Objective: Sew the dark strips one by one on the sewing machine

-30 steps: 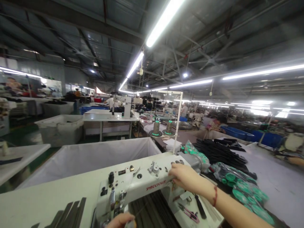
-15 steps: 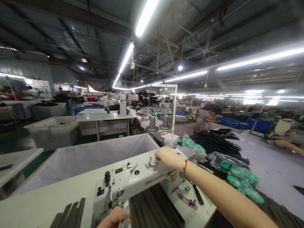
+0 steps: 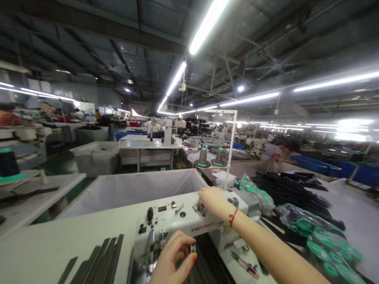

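Hands have both closed in on the sewing machine (image 3: 177, 225), which stands at the near edge of the desk (image 3: 44, 252). A second ago the right hand (image 3: 211, 201) lay at the right end of the machine's top, by the wheel. It has since slid left to a small metal fitting (image 3: 197, 206) on that top, and its fingers now curl over the fitting; whether they grip it I cannot tell. The left hand (image 3: 174, 258) was barely in sight at the bottom edge and has come up in front of the machine's head. It pinches a small metal ring (image 3: 193, 248) between thumb and fingertips. By my judgement the work has shifted from the wheel end to the threading parts.

The ring is short and round, probably a bobbin, with its edge turned toward the camera; its axis looks to run roughly left to right. The machine's long arm runs from near left to far right.

Dark strips (image 3: 100, 256) lie toward the near left corner, and pink snips (image 3: 244, 265) lie beside the machine's base. Thread cones (image 3: 203, 157) stand beyond, with bags of green spools (image 3: 319, 236) at the right.
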Demonstrator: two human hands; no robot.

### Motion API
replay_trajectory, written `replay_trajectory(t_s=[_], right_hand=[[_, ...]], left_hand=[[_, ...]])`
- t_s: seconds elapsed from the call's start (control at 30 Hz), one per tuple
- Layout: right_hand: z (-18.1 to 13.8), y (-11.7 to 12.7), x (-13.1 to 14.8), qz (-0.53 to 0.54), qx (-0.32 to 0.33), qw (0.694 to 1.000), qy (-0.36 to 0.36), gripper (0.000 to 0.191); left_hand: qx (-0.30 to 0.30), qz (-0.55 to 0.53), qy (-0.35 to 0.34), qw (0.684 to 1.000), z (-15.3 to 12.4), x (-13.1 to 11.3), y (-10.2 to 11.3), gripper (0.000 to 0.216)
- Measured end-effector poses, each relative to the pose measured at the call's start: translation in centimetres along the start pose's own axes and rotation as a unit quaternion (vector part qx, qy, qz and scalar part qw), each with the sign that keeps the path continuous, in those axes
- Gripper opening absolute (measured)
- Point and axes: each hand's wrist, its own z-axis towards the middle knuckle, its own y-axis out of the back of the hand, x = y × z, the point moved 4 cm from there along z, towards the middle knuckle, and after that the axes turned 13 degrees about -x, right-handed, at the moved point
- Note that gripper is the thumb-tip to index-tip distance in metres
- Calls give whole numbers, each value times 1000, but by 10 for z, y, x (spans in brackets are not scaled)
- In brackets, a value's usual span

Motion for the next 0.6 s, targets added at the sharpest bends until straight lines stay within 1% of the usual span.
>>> replay_trajectory(t_s=[0.1,0.17,0.27,0.37,0.4,0.47,0.53,0.6], right_hand=[[0,0,2,-5,21,1000,-3,12],[0,0,4,0,16,1000,9,13],[1,3,3,-12,-2,1000,-7,20],[0,3,2,-16,12,1000,-18,15],[0,2,3,-12,14,1000,-12,14],[0,3,3,-6,-1,1000,-7,16],[1,3,1,-11,-14,1000,-21,20],[0,2,-1,-13,-6,999,-32,17]], left_hand=[[40,53,-46,997,11,-6,-8,18],[45,103,-71,991,18,-9,-11,14],[30,169,-103,980,26,-12,-14,14],[57,196,-144,968,31,-13,-21,20],[68,201,-152,965,32,-12,-24,21],[75,207,-148,964,36,-11,-28,23],[71,217,-138,964,40,-9,-30,25],[82,232,-136,960,42,-9,-31,27]])
